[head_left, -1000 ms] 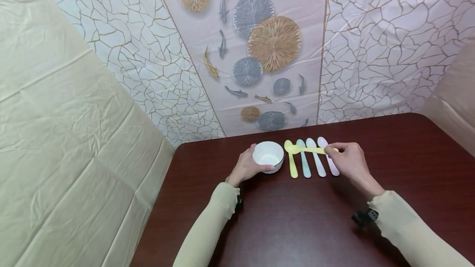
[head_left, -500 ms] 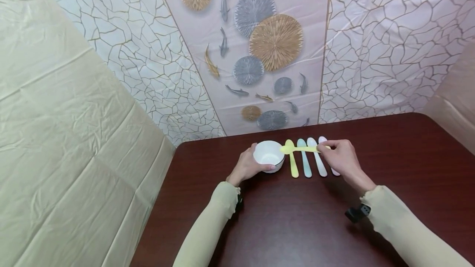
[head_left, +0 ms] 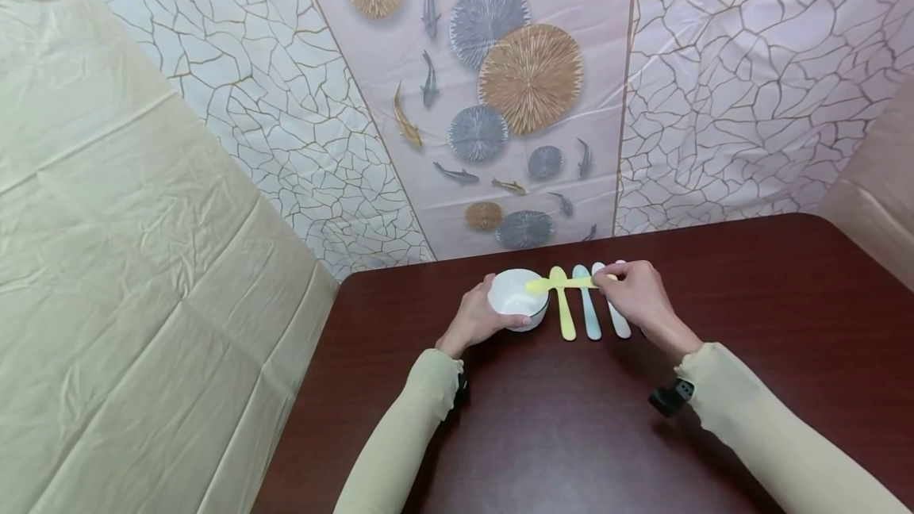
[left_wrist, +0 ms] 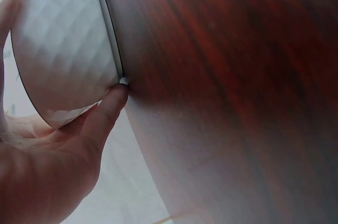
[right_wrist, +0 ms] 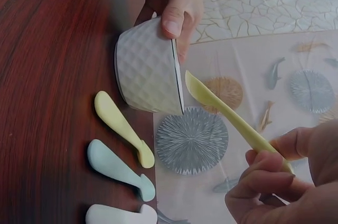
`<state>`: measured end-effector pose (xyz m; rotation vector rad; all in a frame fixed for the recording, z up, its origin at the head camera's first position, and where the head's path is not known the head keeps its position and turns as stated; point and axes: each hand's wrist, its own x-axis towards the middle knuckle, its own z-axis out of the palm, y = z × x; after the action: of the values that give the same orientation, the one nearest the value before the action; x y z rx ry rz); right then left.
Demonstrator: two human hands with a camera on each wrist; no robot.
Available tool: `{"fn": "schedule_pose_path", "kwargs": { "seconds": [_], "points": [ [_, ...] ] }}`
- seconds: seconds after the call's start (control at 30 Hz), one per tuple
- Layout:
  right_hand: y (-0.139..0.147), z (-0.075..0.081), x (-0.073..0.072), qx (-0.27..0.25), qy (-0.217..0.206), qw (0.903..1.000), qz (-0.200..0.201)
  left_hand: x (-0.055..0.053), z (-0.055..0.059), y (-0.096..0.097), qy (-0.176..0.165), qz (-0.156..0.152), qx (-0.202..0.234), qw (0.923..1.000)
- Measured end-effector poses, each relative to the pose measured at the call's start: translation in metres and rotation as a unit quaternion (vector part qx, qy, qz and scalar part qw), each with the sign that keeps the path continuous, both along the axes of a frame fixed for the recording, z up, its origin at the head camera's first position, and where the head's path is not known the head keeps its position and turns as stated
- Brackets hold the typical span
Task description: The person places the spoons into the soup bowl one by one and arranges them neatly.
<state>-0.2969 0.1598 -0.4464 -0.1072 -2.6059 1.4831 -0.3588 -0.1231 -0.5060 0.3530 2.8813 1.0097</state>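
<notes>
A white bowl (head_left: pixel 540 316) with a dark rim line stands upright on the table. My left hand (head_left: pixel 474 317) grips its left side, thumb in front and fingers behind; the left wrist view shows the quilted wall (left_wrist: pixel 66 39). Between thumb and fingers, my right hand (head_left: pixel 646 300) pinches the handle of a yellow spoon (right_wrist: pixel 229 112). That spoon lies level in the air, its head over the bowl's opening near the rim. Beneath it on the table lie another yellow spoon (head_left: pixel 566 320), a pale green spoon (head_left: pixel 590 317) and a white spoon (head_left: pixel 620 324). A pale pink spoon is almost hidden by my right hand.
The dark red wooden table (head_left: pixel 543 419) ends at a back edge just behind the bowl and spoons. A patterned cloth (head_left: pixel 528 141) hangs beyond that edge, and a beige cloth (head_left: pixel 178 300) covers the left side.
My right hand has moved left with the held yellow spoon, bringing its head from above the lying yellow spoon to over the bowl. My left hand keeps its hold on the bowl.
</notes>
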Motion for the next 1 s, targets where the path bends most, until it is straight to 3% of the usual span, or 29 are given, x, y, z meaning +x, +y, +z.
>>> {"fn": "schedule_pose_path", "kwargs": {
  "seconds": [0.67,1.0],
  "points": [
    [-0.014,-0.005,-0.015,0.023,-0.021,0.9993,0.023,-0.001,0.001,-0.001,-0.01,-0.003,0.005,0.9999],
    [-0.02,-0.012,-0.021,0.008,-0.02,0.9993,0.031,-0.002,0.001,-0.001,0.0,-0.012,0.008,0.9999]
  ]
}}
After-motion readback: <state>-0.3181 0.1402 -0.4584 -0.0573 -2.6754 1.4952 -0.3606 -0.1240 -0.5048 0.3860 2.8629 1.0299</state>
